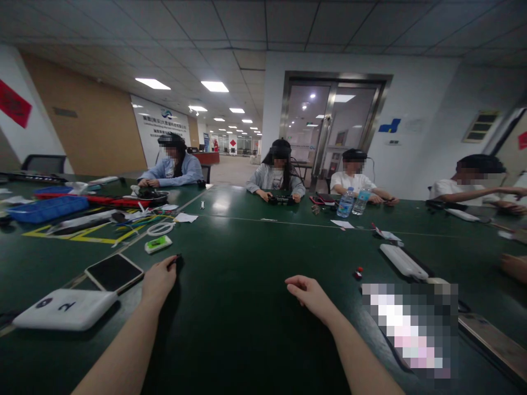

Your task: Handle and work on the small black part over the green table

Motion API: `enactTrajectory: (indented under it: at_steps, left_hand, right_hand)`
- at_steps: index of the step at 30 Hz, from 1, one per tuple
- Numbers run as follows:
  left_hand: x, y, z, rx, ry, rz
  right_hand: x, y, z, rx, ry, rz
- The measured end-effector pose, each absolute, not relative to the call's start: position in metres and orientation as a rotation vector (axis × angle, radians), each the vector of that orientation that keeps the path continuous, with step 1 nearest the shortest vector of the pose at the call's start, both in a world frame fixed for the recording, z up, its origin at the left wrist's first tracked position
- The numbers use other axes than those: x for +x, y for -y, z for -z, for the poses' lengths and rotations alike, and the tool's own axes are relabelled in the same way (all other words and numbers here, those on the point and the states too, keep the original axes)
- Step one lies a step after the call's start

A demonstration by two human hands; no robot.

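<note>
My left hand (160, 281) is closed in a pinch on a small dark object (178, 257), too small to name, just above the table (247, 329). A flat device with a dark screen and pale frame (115, 272) lies right beside that wrist. Behind it is a white and green item (158, 244). Across a gap, my right hand (308, 296) is at the table with its fingers curled in; no object shows in them. A small red and dark item (358, 272) lies beyond it to the right.
A white power bank marked 2 (66, 310) lies at left, near a blue tray (47, 208) and a coiled white cable (160, 228). A long white device (403, 262) and a phone (494, 340) are at right. Water bottles (346, 203) stand farther back. Several people sit around the table.
</note>
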State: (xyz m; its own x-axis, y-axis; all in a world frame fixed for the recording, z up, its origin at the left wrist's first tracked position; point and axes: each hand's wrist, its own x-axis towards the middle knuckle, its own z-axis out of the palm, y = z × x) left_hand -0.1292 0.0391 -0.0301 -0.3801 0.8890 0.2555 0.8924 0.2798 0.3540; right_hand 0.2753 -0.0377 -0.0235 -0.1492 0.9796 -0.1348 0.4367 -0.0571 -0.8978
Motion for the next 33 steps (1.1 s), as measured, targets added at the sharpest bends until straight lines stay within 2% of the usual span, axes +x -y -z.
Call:
enactTrajectory:
  at_steps: [33]
  left_hand:
    - [-0.128, -0.039, 0.030, -1.725, 2.555, 0.773]
  right_hand:
    - [0.272, 0.042, 0.014, -1.528, 1.621, -1.190]
